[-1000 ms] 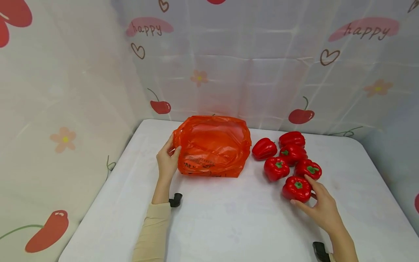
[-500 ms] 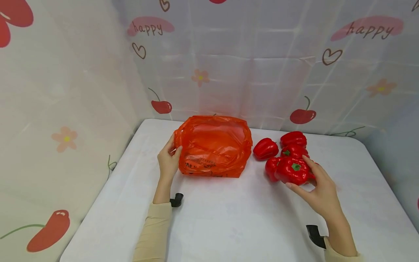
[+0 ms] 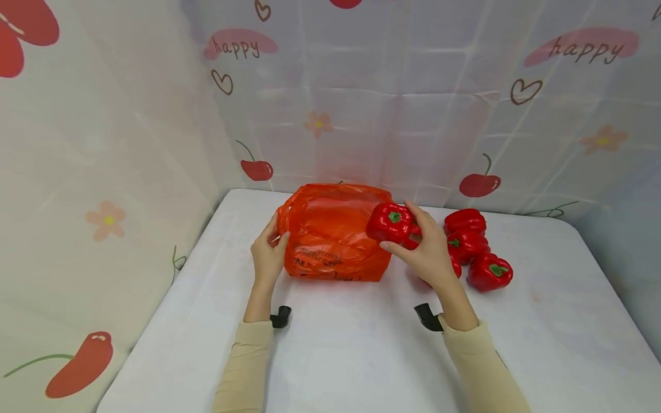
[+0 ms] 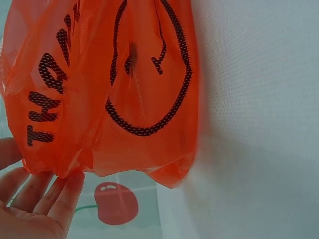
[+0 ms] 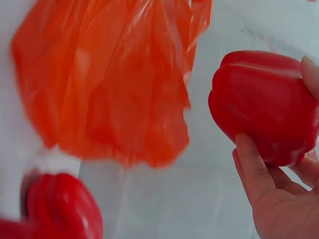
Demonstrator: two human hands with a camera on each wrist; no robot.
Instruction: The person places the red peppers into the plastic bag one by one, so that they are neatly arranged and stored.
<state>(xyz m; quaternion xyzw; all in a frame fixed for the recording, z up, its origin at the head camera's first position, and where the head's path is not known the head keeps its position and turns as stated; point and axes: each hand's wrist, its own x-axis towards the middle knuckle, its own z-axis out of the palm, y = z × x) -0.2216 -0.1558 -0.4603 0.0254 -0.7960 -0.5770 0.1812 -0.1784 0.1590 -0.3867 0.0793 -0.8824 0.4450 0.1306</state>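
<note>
An orange plastic bag (image 3: 330, 229) with black print stands on the white table, its mouth spread. My left hand (image 3: 268, 255) pinches the bag's left edge between thumb and fingers; the left wrist view shows the fingertips against the orange film (image 4: 144, 99). In my right hand (image 3: 428, 246) is a red bell pepper (image 3: 389, 222) with a green stem, gripped between thumb and fingers. It is held up in front of the bag's right side. The right wrist view shows this bell pepper (image 5: 261, 107) apart from the bag (image 5: 109, 89).
Several more red bell peppers (image 3: 490, 272) lie grouped to the right of the bag, some partly hidden behind my right hand. A patterned curtain (image 3: 397, 115) hangs behind the table (image 3: 351, 344). Each wrist wears a black camera mount (image 3: 281, 316).
My right hand has lifted the front bell pepper off the table and carried it left and away from me to the bag. The left hand stays on the bag's edge.
</note>
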